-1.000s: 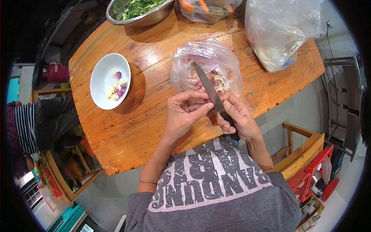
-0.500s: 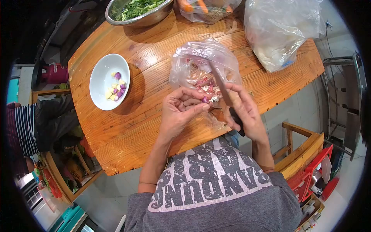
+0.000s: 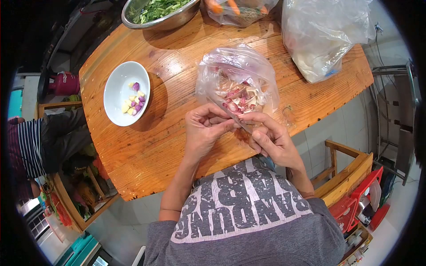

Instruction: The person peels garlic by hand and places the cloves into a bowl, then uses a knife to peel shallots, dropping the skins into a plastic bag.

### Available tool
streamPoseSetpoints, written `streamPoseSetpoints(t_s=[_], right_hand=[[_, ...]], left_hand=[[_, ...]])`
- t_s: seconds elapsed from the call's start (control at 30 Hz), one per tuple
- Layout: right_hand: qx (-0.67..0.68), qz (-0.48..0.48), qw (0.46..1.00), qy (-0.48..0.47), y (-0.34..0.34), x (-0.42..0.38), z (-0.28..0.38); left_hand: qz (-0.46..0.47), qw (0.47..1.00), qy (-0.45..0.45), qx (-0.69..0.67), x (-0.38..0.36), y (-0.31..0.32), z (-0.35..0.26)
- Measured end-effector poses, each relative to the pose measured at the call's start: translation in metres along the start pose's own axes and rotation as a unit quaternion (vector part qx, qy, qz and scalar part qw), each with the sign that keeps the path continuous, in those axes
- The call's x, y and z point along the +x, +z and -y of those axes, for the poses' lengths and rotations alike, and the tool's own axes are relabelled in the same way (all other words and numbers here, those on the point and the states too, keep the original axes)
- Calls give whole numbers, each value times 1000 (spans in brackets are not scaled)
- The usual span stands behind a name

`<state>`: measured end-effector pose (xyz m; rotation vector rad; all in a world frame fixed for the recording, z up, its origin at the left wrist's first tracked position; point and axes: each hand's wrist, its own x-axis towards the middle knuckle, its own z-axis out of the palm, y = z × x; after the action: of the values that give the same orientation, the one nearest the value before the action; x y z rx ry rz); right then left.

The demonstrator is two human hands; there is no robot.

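Near the table's front edge, my right hand is closed on a knife, whose blade points up and to the left. My left hand is pinched close against the blade; the shallot between its fingertips is mostly hidden. Just beyond both hands lies an open clear plastic bag with reddish skins and shallots in it. A white bowl to the left holds several peeled pieces, some pale yellow and some purple.
A metal bowl of chopped greens stands at the back of the wooden table, beside a bag of carrots. A large plastic bag lies at the back right. Another person is at the far left.
My right hand has brought the knife down and left, so the blade now lies at my left fingertips. The shallot there is now mostly covered.
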<state>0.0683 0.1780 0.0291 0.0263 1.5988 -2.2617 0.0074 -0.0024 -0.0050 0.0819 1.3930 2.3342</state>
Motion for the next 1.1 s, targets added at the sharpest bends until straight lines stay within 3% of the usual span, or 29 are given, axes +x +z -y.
streamPoseSetpoints(t_s=[0.23,0.33,0.4,0.83,0.93,1.1], right_hand=[[-10,-40,998,-52,2,0,-10],[75,-20,996,-53,-3,3,-15],[110,-58,992,-30,-1,5,-5],[-76,-107,991,-6,-4,6,-1],[-77,-114,990,23,-5,5,1],[-34,-59,998,-14,-6,5,8]], left_hand=[[22,999,-13,31,-2,8,-3],[44,998,-16,31,-1,11,-4],[36,999,-25,-2,1,15,-4],[55,998,-11,-1,3,3,-7],[51,999,-9,1,2,2,-6],[48,998,-26,-25,2,2,-4]])
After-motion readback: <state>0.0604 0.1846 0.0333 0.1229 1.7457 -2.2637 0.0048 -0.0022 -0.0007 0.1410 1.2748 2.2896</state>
